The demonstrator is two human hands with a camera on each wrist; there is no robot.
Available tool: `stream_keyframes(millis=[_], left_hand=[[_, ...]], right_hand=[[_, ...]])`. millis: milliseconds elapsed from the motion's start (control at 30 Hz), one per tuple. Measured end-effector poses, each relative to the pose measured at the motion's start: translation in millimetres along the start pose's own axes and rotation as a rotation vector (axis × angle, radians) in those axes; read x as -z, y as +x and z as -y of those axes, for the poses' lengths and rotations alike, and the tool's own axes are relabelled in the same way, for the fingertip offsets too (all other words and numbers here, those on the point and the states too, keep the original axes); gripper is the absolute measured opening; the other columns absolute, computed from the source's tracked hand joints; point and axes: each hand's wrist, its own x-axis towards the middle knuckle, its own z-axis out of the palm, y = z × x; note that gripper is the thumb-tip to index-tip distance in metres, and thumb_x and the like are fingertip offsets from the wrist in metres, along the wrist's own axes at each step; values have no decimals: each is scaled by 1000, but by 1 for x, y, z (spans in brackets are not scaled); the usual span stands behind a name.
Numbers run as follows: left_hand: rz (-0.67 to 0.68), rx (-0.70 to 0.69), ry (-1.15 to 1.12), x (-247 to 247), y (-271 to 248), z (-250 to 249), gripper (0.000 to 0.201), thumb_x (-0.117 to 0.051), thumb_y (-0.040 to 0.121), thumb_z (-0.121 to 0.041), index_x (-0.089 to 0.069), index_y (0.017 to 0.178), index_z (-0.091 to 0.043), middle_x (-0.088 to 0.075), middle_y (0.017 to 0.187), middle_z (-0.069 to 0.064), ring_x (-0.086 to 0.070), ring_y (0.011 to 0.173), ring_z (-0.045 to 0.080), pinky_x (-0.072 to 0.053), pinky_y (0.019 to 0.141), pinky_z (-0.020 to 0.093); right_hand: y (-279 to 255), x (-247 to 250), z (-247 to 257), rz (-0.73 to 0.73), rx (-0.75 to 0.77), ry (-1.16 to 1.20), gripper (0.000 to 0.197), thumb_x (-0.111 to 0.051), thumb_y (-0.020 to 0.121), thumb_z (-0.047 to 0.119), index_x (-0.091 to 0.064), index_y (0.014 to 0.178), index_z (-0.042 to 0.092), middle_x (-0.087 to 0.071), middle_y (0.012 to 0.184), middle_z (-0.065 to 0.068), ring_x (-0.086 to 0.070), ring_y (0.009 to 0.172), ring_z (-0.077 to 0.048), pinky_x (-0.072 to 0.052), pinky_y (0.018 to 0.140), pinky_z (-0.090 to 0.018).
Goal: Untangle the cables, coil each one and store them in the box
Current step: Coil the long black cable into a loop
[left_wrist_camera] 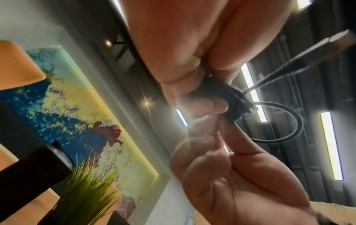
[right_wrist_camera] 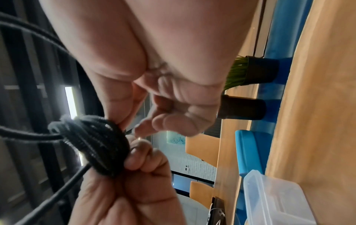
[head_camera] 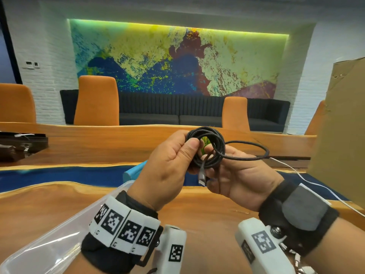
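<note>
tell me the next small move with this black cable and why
Probably wrap the loose loop onto the coil. The left hand pinches the black cable's coil, the right hand holds it from below, and one strand still sticks out sideways.

Wooden table (head_camera: 59,204), blue strip along middle: clear plastic box (head_camera: 49,240), white cable (head_camera: 316,186), cardboard (head_camera: 339,125) at right.

**Colours and patterns, per item**

Black cable (head_camera: 207,144), braided weave, silver plug (head_camera: 201,176). White cable (head_camera: 308,179). Clear plastic box (head_camera: 45,242); blue lid (head_camera: 131,172) beside it. Table (head_camera: 197,220): orange-brown wood grain with a blue band. Orange chairs (head_camera: 96,101), dark ribbed sofa (head_camera: 199,111), white brick wall (head_camera: 49,62). Mural (head_camera: 173,60): splattered yellow, green, blue, maroon. Wristbands (head_camera: 126,232): white tiles with black square codes. Brown cardboard (head_camera: 343,125).
</note>
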Motion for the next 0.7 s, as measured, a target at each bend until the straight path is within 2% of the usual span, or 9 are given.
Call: stream_keyframes(millis=[100, 200, 300, 367, 433, 500, 533, 633, 700], left_hand=[[-71, -65, 135, 1, 1, -4, 31, -43, 100, -35, -64, 116, -20, -71, 99, -1, -69, 93, 18, -57, 74, 40], [-126, -125, 268, 0, 0, -5, 31, -42, 100, -34, -63, 116, -17, -71, 101, -3, -68, 96, 17, -57, 81, 45], [-152, -202, 393, -5, -2, -5, 29, -42, 102, -32, -63, 111, -15, -67, 96, -4, -64, 91, 13, -52, 77, 34], [-156, -242, 436, -8, -2, -5, 27, -42, 102, -31, -63, 109, -14, -65, 94, -5, -62, 88, 13, -49, 74, 29], [-164, -266, 465, -8, -2, -3, 25, -43, 102, -29, -62, 107, -14, -64, 93, -5, -60, 87, 12, -47, 72, 23], [-178, -276, 489, -9, -3, -1, 23, -44, 102, -28, -62, 106, -14, -63, 91, -5, -60, 85, 11, -45, 71, 19], [-194, -279, 495, -10, -2, -1, 23, -43, 103, -28, -62, 105, -14, -63, 91, -5, -60, 84, 10, -45, 70, 17], [-295, -274, 408, -4, 1, -5, 21, -41, 103, -27, -59, 102, -16, -62, 87, -3, -59, 79, 9, -44, 68, 16], [-338, -249, 216, 4, 3, -12, 23, -40, 102, -29, -57, 99, -15, -60, 83, -1, -58, 74, 9, -47, 67, 18]], right_hand=[[-5, 4, 6, 157, -66, 28, 46, -79, 74, 24, -63, 116, 14, -51, 102, -12, -50, 82, -19, -39, 69, -35], [-7, 0, 8, 274, -118, 63, 47, -74, 79, 24, -58, 122, 13, -57, 100, -13, -57, 87, -24, -47, 74, -38], [-7, -13, 8, 207, -98, 7, 35, -82, 73, 34, -70, 102, 19, -66, 91, -12, -67, 78, -23, -56, 67, -33], [-8, -21, 7, 113, -62, -13, 22, -82, 74, 24, -73, 93, 20, -67, 83, -11, -67, 68, -19, -56, 58, -28], [-11, -27, 7, 47, -29, -36, 10, -72, 78, 13, -71, 86, 19, -66, 77, -11, -64, 61, -16, -55, 53, -25], [-11, -30, 8, 26, -10, -87, 14, -70, 78, 9, -70, 88, 18, -65, 75, -9, -62, 58, -13, -52, 52, -23], [-12, -31, 9, 30, -10, -115, 20, -69, 79, 7, -68, 96, 17, -64, 74, -9, -60, 57, -13, -51, 52, -22], [-16, -28, 3, 16, -66, -385, 37, -63, 89, 0, -54, 121, 16, -65, 75, -11, -61, 58, -16, -53, 54, -27], [-19, -26, -10, -26, -140, -784, 27, -60, 92, 1, -58, 115, 15, -67, 81, -10, -65, 63, -15, -58, 62, -30]])
